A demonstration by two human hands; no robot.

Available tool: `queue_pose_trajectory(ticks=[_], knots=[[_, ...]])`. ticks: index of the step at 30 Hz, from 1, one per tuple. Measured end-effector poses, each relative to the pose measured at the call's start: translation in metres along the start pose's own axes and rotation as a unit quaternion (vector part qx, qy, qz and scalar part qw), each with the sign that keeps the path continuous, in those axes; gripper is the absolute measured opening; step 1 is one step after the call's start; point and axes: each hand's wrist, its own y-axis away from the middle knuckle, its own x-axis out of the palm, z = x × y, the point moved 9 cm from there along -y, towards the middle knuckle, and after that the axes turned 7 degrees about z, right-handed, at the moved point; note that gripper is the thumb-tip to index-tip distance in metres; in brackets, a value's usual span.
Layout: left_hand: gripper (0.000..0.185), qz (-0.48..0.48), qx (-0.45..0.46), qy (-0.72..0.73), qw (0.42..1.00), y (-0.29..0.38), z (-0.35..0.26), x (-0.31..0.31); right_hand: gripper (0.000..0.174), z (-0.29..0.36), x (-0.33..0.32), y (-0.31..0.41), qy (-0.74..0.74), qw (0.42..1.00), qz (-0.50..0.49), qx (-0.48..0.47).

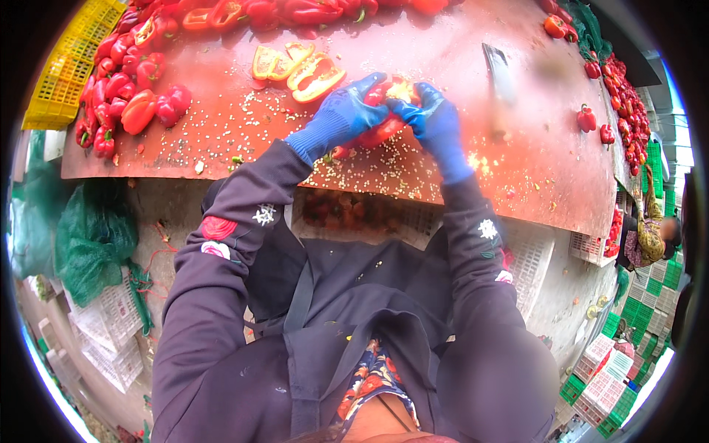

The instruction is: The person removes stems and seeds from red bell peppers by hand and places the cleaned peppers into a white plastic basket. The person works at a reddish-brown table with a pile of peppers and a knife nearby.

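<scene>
A red bell pepper (377,95), split open with its pale seed core showing, is between my two blue-gloved hands over the table. My left hand (344,113) grips its left side. On the right, my right hand (439,119) has its thumb and fingers closed on the pepper by the core. Just below the hands lies a red pepper piece (383,133), partly hidden by my left hand. Cut pepper halves (316,77) with yellow-orange insides rest left of the hands. A broad-bladed knife (500,75) lies to the right, its handle blurred.
Scattered seeds cover the red tabletop (221,149). Whole red peppers (119,88) are heaped at left, beside a yellow plastic crate (63,61). Below the table edge stands a crate (421,216) with red pieces. Green mesh bags (97,238) hang at left; a person (651,238) is far right.
</scene>
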Motion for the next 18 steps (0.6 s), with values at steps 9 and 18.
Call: queue_pose_trajectory(ticks=[9, 18], knots=[[0.062, -0.007, 0.043, -0.218, 0.975, 0.009, -0.022, 0.015, 0.017, -0.009, 0.058, 0.012, -0.733, 0.646, 0.168, 0.136], [0.043, -0.068, -0.038, 0.25, 0.965, 0.008, 0.034, -0.019, 0.027, -0.025, -0.016, 0.027, -0.605, 0.79, 0.092, 0.044]])
